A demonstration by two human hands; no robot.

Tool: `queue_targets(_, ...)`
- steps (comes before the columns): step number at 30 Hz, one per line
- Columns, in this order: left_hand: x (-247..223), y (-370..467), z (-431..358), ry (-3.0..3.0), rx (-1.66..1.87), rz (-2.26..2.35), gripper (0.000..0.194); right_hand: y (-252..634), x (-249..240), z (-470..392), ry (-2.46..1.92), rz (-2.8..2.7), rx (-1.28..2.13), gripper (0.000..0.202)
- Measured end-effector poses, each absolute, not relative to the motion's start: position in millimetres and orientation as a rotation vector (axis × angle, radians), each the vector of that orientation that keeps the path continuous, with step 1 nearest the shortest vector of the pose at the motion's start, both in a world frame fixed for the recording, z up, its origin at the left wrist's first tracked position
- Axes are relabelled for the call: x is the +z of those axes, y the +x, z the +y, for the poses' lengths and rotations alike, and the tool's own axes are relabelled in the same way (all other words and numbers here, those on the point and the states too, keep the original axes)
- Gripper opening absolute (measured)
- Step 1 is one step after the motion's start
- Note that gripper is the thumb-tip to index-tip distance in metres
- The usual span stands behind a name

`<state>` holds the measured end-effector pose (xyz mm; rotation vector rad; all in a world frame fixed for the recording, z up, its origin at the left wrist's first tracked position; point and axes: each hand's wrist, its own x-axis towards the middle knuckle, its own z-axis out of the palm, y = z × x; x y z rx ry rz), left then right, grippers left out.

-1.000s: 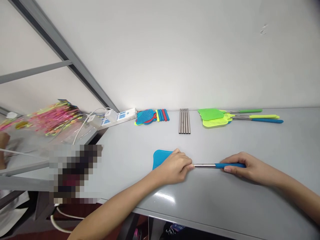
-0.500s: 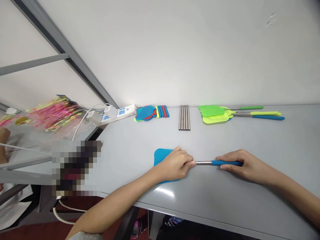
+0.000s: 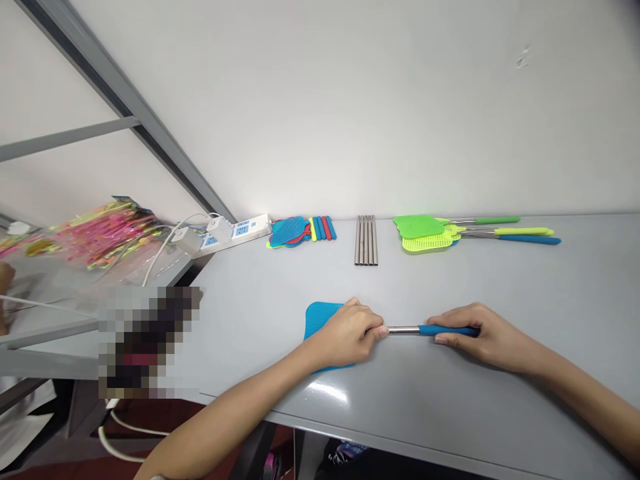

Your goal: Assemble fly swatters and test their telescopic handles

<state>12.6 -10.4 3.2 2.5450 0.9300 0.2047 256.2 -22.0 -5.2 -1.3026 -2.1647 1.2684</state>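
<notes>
A blue fly swatter lies lengthwise across the grey table, held in both hands. My left hand is closed around its neck and covers much of the perforated head. Bare metal rod shows between the hands. At the other end, my right hand grips the blue handle sleeve, thumb on the near side, fingers on the far side. Behind, near the wall, several loose metal rods lie side by side. To their left are several coloured handle sleeves and a stack of loose swatter heads.
Several whole fly swatters with green, yellow and blue handles lie at the back right. A white power strip with plugs and cables sits at the back left. Further left, pink and yellow bagged items rest on another surface, with another person's hand beside them.
The view has shifted slightly. Both hands keep the same hold on the blue swatter, and nothing else on the table has visibly moved.
</notes>
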Motion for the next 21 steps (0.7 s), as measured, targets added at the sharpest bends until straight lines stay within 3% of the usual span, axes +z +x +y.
queue_targets(13,9,13,-9,2.599,0.170,0.923,0.025,252,8,-19,-1.304,-2.084,1.433,0.038)
queue_targets(21,29,-12,9,2.696,0.555,1.151,0.024,262,1,-16,-1.312,-2.033,1.402,0.038)
